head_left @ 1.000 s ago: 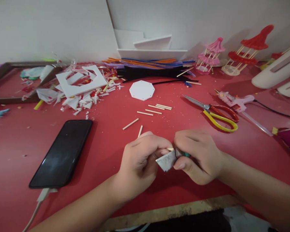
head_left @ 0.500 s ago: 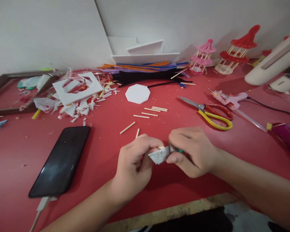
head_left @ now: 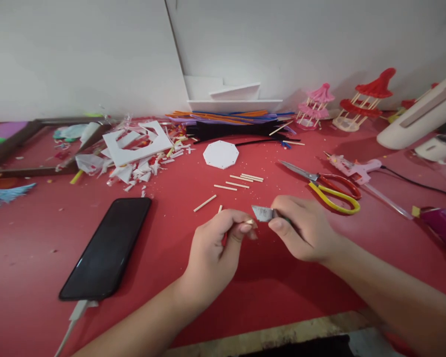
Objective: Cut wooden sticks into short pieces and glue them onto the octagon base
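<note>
Between the thumb and fingers of my left hand (head_left: 219, 243) is pinched a small wooden stick (head_left: 250, 222), only its pale end showing. My right hand (head_left: 305, 228) is closed round the handle of a craft knife (head_left: 263, 213), its broad grey blade pointing left. The blade is just above and right of the stick's end, apart from it. Beyond my hands, several short cut sticks (head_left: 238, 184) lie on the red table (head_left: 171, 238). A white octagonal board (head_left: 220, 154) with small holes near its edge lies behind them.
On the left is a black phone (head_left: 107, 248) with a cable, below a heap of white foam scraps (head_left: 137, 148). Scissors (head_left: 319, 186) and a pink glue gun (head_left: 355, 168) lie on the right. Pink (head_left: 314, 106) and red (head_left: 367, 101) stick-built models stand at the back.
My right hand has drawn the blade up and away from the stick, which it was against before. The whole view has shifted a little, so the table's things appear lower and further right.
</note>
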Available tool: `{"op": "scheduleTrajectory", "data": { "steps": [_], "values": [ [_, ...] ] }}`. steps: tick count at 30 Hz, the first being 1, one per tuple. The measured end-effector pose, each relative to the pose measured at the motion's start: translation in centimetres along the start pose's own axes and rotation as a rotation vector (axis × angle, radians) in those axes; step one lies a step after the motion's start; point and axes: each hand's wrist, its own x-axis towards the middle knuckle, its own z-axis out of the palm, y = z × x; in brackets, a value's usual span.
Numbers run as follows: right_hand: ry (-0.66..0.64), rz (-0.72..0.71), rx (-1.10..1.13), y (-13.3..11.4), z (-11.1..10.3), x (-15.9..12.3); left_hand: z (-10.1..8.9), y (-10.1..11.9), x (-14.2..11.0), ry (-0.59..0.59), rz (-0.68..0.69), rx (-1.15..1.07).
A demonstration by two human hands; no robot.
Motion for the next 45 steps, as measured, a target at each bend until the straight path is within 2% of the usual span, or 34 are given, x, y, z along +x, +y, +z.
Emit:
{"op": "scheduleTrajectory", "data": {
  "steps": [10,19,33,45],
  "values": [
    [-0.122,-0.087,-0.027,-1.0,0.5,-0.3,0.3,-0.6,-0.6,-0.063,-0.016,-0.053],
    [-0.144,-0.084,-0.015,-1.0,0.4,-0.5,0.4,-0.5,-0.7,-0.053,0.045,-0.048],
    [-0.17,-0.064,0.057,-1.1,0.3,-0.5,0.3,-0.4,-0.8,-0.068,0.041,-0.077],
    [-0.191,-0.095,0.161,-0.8,0.2,-0.7,-0.3,0.2,-0.3,-0.131,0.075,-0.078]
  ]
}}
